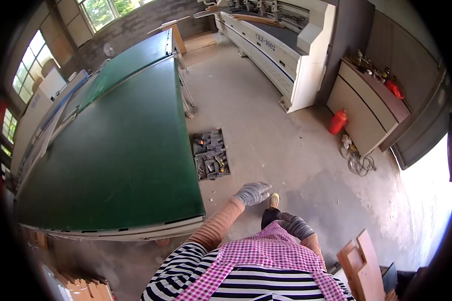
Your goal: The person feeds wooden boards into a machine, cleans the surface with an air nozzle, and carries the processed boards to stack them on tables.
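Observation:
My left hand [253,193], in a grey knit glove, reaches forward over the concrete floor with its fingers stretched out and nothing in them. My right hand [295,226], gloved in grey too, hangs low beside the pink checked apron [271,251]; its fingers are partly hidden, and no object shows in it. Closest to my left hand is an open black tool case [211,153] on the floor, with several tools inside. Left of that hand stands a long table with a green belt top [130,165]. One shoe [273,200] shows between my hands.
A white machine marked CKZ-3002 [266,50] stands at the back. To the right are a cabinet [361,105], a red bottle-shaped container [338,122] and a coiled cable [360,163] on the floor. Wooden boards [364,266] lean at the lower right.

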Demonstrator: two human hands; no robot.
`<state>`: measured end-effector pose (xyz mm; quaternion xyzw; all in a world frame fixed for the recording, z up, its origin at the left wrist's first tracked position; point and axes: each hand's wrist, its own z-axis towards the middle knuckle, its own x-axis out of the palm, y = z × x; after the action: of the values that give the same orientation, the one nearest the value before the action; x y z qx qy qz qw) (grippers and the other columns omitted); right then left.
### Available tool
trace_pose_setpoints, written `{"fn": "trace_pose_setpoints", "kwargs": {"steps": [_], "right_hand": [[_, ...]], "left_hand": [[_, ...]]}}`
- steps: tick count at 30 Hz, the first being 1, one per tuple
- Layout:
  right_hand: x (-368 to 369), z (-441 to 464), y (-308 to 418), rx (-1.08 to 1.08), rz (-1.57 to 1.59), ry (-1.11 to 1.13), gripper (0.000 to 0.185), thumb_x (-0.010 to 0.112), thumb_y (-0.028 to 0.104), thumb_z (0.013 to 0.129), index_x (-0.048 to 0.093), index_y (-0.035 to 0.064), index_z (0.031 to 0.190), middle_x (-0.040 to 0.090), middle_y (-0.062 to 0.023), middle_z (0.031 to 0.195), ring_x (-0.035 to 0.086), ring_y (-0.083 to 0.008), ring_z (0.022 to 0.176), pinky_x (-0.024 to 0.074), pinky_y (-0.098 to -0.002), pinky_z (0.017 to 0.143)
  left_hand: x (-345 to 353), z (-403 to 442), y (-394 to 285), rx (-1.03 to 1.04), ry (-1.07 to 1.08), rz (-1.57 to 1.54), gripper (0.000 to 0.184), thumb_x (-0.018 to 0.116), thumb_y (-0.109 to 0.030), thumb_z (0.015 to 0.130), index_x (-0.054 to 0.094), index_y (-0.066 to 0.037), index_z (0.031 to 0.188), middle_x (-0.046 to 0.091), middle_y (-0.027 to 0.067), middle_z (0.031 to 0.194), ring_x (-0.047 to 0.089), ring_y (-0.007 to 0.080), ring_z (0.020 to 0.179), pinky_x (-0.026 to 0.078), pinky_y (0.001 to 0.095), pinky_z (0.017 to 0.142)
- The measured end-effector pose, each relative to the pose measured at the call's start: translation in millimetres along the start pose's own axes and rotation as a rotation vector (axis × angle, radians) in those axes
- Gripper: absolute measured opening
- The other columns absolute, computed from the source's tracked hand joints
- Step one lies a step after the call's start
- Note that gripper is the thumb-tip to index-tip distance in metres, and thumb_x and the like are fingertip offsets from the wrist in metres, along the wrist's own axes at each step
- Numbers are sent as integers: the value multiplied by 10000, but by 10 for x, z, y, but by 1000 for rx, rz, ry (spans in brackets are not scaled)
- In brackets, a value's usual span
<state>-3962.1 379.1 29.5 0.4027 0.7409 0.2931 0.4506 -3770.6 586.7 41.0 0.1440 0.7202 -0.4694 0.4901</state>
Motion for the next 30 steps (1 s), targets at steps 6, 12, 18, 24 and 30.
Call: {"fn": "trace_pose_setpoints", "kwargs": {"steps": [6,12,18,24,30], "right_hand": [[-1543,1919,616,-45,-307,151,515,602,356,891,558,17,1277,632,-213,1191,603,-328,1128,460,-379,966],[-2540,4218,1795,-436,-450,199,542,538,412,911,539,18,1283,585,-225,1248,552,-361,1172,421,-408,1016],[-2679,6396,2487,-485,-526,472,503,534,402,916,532,64,1289,621,-219,1167,592,-373,1088,460,-421,953],[-3399,8039,2725,-114,-807,465,622,570,439,875,502,21,1330,575,-234,1264,541,-368,1193,419,-420,1017],[-4489,9788,2894,136,-734,231,632,606,438,840,528,24,1312,564,-236,1281,532,-355,1213,411,-415,1033]], "left_hand": [[44,259,1483,-505,516,195,326,488,-233,853,694,-81,1055,669,183,1109,637,353,1038,508,422,868],[-114,197,2527,-1046,480,-427,417,536,-320,854,622,-78,1182,644,183,1166,616,343,1075,490,414,892],[-354,1201,3868,-1275,244,-676,386,514,-309,862,623,-82,1153,652,188,1126,627,362,1026,496,434,869],[-2314,3375,5715,-835,22,-327,358,493,-299,870,624,-85,1125,661,194,1087,638,381,977,503,455,846],[-4531,6105,7508,-430,-202,-36,460,508,-364,899,574,-57,1236,581,197,1256,558,377,1139,442,423,985]]}}
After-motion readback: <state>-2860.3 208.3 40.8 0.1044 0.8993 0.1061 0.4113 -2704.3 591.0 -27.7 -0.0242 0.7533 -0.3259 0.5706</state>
